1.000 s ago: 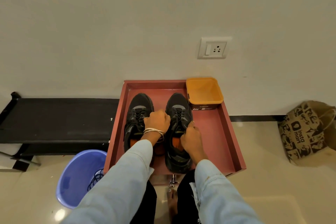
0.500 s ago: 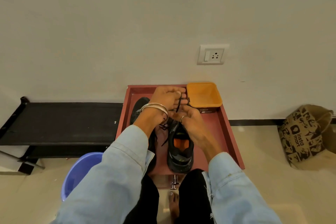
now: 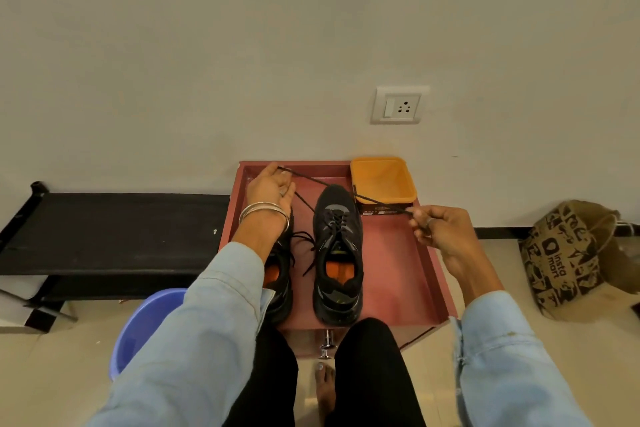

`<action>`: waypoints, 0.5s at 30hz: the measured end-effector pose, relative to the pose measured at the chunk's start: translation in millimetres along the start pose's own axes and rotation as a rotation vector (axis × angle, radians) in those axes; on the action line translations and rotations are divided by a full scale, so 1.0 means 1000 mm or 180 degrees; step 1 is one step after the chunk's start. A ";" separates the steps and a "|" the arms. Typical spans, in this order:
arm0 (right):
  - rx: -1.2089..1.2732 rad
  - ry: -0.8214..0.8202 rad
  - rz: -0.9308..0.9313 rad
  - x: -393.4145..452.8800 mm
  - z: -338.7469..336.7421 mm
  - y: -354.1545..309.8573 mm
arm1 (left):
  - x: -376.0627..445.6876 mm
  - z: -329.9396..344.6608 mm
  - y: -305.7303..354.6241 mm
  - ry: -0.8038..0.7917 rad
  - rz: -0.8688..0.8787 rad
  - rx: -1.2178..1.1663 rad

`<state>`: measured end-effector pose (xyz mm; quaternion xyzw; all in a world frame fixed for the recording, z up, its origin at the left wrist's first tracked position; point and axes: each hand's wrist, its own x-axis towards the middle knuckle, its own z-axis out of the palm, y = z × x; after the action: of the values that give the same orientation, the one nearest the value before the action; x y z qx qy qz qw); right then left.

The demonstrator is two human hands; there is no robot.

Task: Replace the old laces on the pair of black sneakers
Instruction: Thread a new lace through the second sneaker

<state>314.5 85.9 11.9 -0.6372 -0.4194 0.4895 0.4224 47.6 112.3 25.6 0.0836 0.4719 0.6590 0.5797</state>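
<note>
Pinching lace ends, left hand and right hand spread apart (lace taut).

We see two black sneakers in a red drawer on the floor. Left hand and right hand each pinch an end of a black lace, pulled taut outward from the right shoe. Orange tub in the drawer's far corner.
</note>
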 end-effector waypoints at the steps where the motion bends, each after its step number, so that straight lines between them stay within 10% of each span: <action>1: -0.0076 0.0065 -0.0019 0.002 -0.003 0.001 | 0.005 -0.005 -0.005 0.0017 0.0006 0.0058; 9: -0.0172 -0.0534 -0.0233 0.003 0.042 -0.007 | -0.004 -0.019 -0.042 -0.0165 0.0488 0.4809; 15: -0.0272 -0.0650 -0.0568 0.001 0.089 -0.018 | -0.024 -0.002 -0.044 -0.1231 0.1964 0.3667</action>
<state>225.2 103.2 14.4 -0.5617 -0.5356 0.4940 0.3919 83.7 86.2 3.6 0.6260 0.5899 0.4110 0.3022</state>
